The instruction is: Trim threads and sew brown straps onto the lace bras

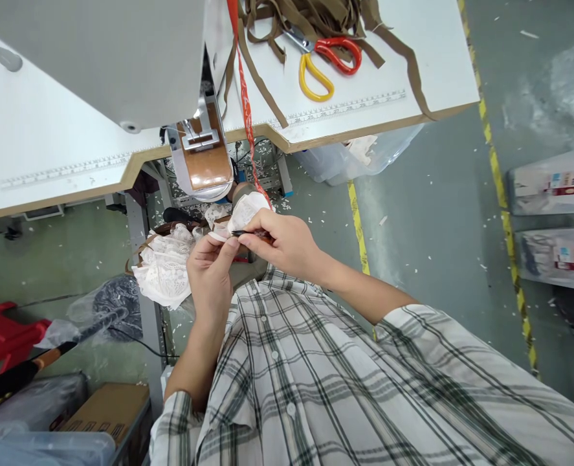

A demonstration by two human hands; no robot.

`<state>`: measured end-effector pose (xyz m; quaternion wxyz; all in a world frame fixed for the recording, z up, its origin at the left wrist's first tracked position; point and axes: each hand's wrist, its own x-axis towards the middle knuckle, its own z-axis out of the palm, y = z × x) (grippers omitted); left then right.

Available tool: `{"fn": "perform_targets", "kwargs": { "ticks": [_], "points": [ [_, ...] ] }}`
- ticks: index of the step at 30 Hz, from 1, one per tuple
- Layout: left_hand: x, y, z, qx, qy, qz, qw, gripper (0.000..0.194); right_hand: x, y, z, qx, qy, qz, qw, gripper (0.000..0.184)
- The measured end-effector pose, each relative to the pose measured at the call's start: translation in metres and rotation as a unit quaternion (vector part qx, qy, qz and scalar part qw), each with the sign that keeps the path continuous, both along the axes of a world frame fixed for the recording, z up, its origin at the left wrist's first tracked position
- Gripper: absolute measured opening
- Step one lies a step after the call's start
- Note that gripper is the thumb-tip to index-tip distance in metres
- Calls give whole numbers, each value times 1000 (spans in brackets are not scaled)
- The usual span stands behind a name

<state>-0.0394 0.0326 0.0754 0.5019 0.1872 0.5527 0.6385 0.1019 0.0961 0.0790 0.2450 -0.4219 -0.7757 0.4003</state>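
Fabric (165, 268), white and lacy, bunched in front of the plaid shirt (291, 362), with a rounded white piece (248, 210) just beyond the fingertips. Left hand (213, 268) closed in a pinch on a thin edge of the same white material, thumb pressed against bent fingers. Right hand (289, 243) closed too, thumb and forefinger gripping a slim dark tool (239, 232), perhaps snips, too small and too covered to name surely, its tip just beside the left thumb. Directly ahead, a sewing machine (121, 58) with a metal presser foot (200, 138) over a brown bed. From above, a red ribbon (246, 110) running down past the table edge to the rounded piece. On the white table (444, 68), beyond a printed ruler strip (349, 107), scissors (309, 46) with one red and one yellow handle, lying against a heap of brown strips (325, 16). Under the table's right part, a clear tub (323, 165).
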Motion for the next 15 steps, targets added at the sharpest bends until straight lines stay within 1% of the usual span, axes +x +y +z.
{"fn": "perform_targets", "kwargs": {
  "ticks": [3,6,8,10,12,15],
  "points": [
    [0,-1,0,-1,-4,-7,1000,20,-1,-2,-5,-4,23,-15,1000,27],
    [1,0,2,-9,-38,-13,999,21,-2,-2,-12,-32,70,-32,996,26],
    [1,1,3,-21,-63,-17,998,23,-3,-1,-16,-45,121,-63,990,29],
    [1,2,4,-30,-80,-23,996,23,-2,0,-18,-43,158,-101,981,33],
    [1,3,4,-31,-88,-27,995,23,0,-1,-19,-41,159,-112,980,36],
    [2,3,3,-25,-87,-22,996,24,2,-4,-18,-59,124,-81,987,37]
  ]
}}
